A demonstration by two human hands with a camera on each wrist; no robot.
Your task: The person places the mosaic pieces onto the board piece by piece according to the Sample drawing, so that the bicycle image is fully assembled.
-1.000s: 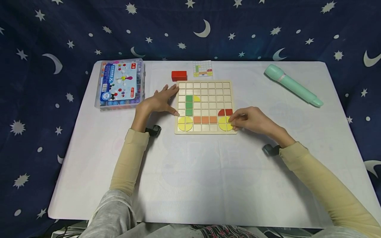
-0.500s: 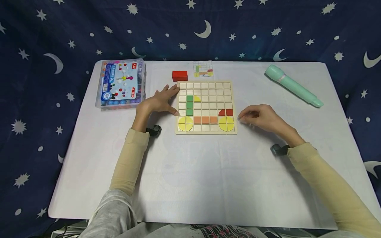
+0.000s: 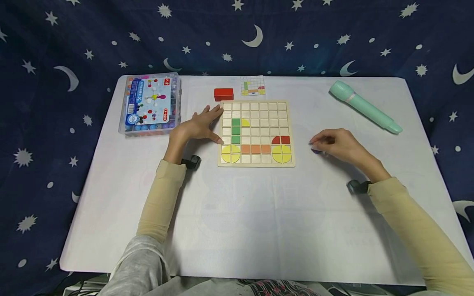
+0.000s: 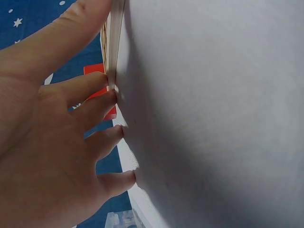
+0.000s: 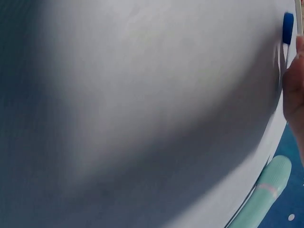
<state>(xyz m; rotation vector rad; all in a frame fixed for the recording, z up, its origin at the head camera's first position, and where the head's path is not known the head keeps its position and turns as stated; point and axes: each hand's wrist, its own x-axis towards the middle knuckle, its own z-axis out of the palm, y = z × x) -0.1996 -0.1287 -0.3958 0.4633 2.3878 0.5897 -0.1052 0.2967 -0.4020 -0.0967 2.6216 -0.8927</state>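
A square wooden grid board lies mid-table, with green, yellow, red and orange tiles set in its cells. Along its left edge, my left hand rests with fingers spread; the left wrist view shows the fingertips against the board's side. Right of the board, my right hand is held low over the table with thumb and index finger brought together. A small blue piece shows just under those fingertips and seems to be pinched. In the right wrist view, the blue piece appears edge-on beside the fingertips, which are mostly cut off.
Behind the board lie a red block and a patterned card. A clear plastic case of coloured beads stands at the back left. At the back right lies a mint-green cylindrical device.
My right hand has left the board's lower right corner and moved to the right, and the blue piece has come into view at its fingertips. My left hand has stayed put.
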